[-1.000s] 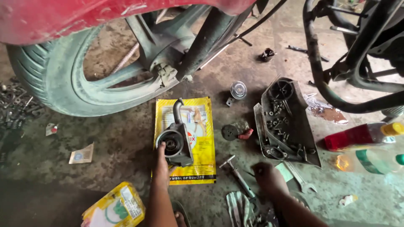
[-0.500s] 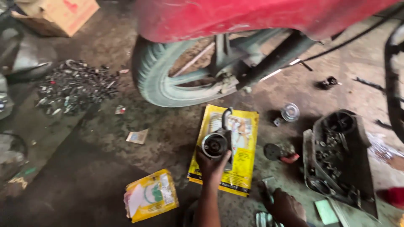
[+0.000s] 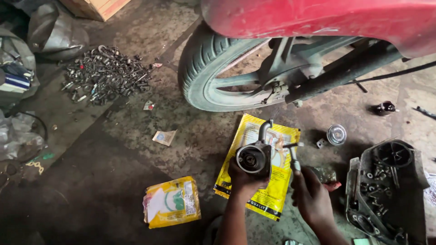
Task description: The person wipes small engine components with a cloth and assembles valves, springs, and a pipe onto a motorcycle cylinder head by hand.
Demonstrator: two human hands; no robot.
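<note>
A grey metal carburetor (image 3: pixel 254 156), its round opening facing up and a curved pipe rising from its top, is gripped from below by the left hand (image 3: pixel 245 178), fingers wrapped around the body. Just beside it the right hand (image 3: pixel 311 197) is closed around a slim metal tool (image 3: pixel 293 156) whose tip meets the carburetor's side. Both are held above a flat yellow printed packet (image 3: pixel 272 199) lying on the stained concrete floor (image 3: pixel 113 149). Another yellow packet (image 3: pixel 172 202) lies to the left, a dark engine cover (image 3: pixel 386 190) full of bolts to the right. Beyond stand a motorcycle's rear tyre (image 3: pixel 202 68) and red bodywork (image 3: pixel 318 18), and a heap of loose bolts and springs (image 3: pixel 104 75) lies far left.
</note>
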